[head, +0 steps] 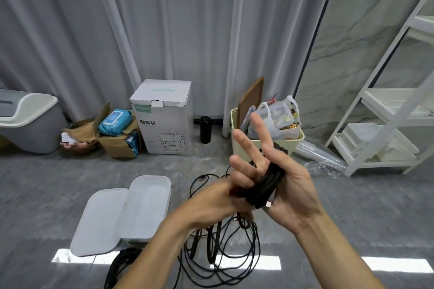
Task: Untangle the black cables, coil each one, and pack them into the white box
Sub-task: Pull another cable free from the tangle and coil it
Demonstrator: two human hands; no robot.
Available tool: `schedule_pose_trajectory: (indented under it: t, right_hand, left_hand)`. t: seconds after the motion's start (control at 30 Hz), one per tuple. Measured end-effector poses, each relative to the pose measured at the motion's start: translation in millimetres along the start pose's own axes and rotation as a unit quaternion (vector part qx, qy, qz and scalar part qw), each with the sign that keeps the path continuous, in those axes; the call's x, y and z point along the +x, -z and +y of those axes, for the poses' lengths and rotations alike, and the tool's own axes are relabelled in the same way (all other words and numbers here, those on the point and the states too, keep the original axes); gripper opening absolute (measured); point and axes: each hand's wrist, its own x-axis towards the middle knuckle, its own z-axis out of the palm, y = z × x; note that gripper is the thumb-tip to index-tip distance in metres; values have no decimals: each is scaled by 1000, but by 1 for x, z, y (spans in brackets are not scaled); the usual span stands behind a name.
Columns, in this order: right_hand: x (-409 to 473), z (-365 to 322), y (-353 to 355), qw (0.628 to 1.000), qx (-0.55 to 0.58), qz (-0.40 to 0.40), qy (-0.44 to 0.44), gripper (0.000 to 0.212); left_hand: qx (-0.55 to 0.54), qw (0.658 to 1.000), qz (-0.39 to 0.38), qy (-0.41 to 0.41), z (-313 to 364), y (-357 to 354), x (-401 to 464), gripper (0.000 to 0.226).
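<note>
A black cable coil (265,183) is wound across the palm of my right hand (293,192), whose fingers are spread straight. The coil's silver plug (268,204) lies at the heel of the palm. My left hand (211,204) is just left of it, back toward me, fingers curled round the cable at the coil's lower edge. Below both hands a loose tangle of black cables (223,253) lies on the floor. The open white box (150,197) stands on the floor to the left, its lid (101,220) leaning beside it. Another black cable bundle (122,263) lies in front of the box.
Along the grey curtain stand a coffee-machine carton (164,119), a torn cardboard box with wipes (117,134), a black bottle (205,129) and a cream bin with bags (265,138). A white shelf rack (387,124) is at the right, a grey bin (30,122) at the left.
</note>
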Motion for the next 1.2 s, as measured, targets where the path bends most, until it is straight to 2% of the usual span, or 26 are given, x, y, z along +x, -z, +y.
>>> schedule_pose_trajectory:
  t: [0.1,0.27,0.4,0.5,0.6,0.67,0.8,0.93,1.1,1.2]
  right_hand:
    - [3,3,-3,998,-45,34,32,81]
    - [9,2,-5,992,-46,76,86,82]
    - [8,-7,-10,981,-77,125,126,65]
    - [7,-11,-12,973,-123,140,139,59]
    - [7,-8,-11,959,-194,152,142,64]
    - [7,-5,-10,948,-235,158,143,66]
    - [8,-7,-8,940,-253,179,142,66]
    - [9,-12,-3,934,-241,229,132,59]
    - [8,-17,1,929,-231,268,106,59]
    - [8,-18,2,922,-256,282,75,55]
  left_hand:
    - [-6,998,-45,35,2,3,-4,17]
    - [16,994,-84,61,2,6,-6,45]
    - [-94,991,-79,56,5,12,-12,53]
    - [-195,976,-93,34,5,17,-14,62]
    - [-283,955,-80,33,7,18,-12,58]
    - [-301,952,-45,39,8,17,-12,48]
    - [-242,969,42,36,9,18,-12,21]
    - [-161,981,102,35,11,18,-11,18]
    - [-144,982,115,32,15,20,-12,17]
    - [-154,983,99,21,14,23,-13,31]
